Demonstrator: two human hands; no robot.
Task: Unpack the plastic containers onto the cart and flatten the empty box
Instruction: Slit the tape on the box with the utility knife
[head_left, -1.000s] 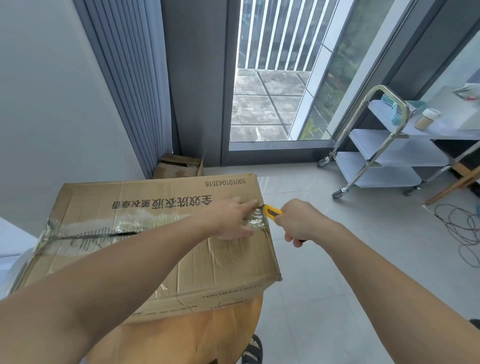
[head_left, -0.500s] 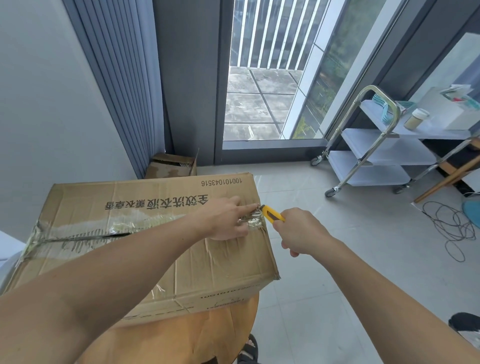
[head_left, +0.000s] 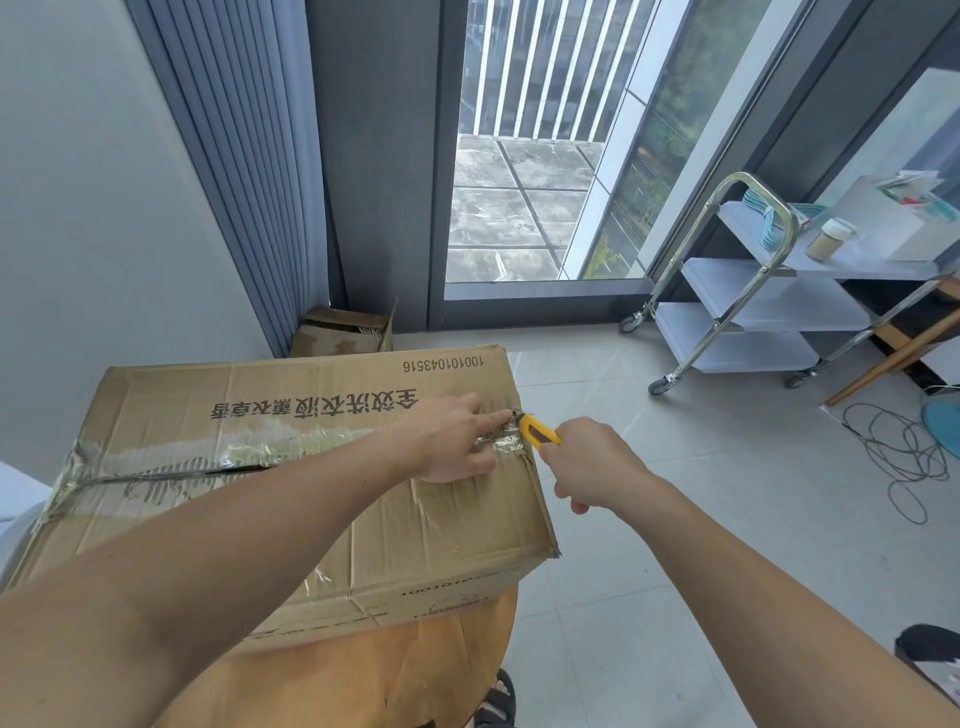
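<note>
Right hand (head_left: 592, 462) is curled round a yellow box cutter (head_left: 540, 434), blade tip at the taped seam on the box's right edge. Left hand (head_left: 452, 441) lies w/ fingers straight, pressing the tape beside the blade. Cardboard box (head_left: 311, 415) sits closed on a round wooden table (head_left: 415, 670). Steel cart (head_left: 753, 301) stands well apart, by the glass door (head_left: 524, 171).

Box (head_left: 171, 400) printed "1001010043516", "全效洗衣液"
</note>
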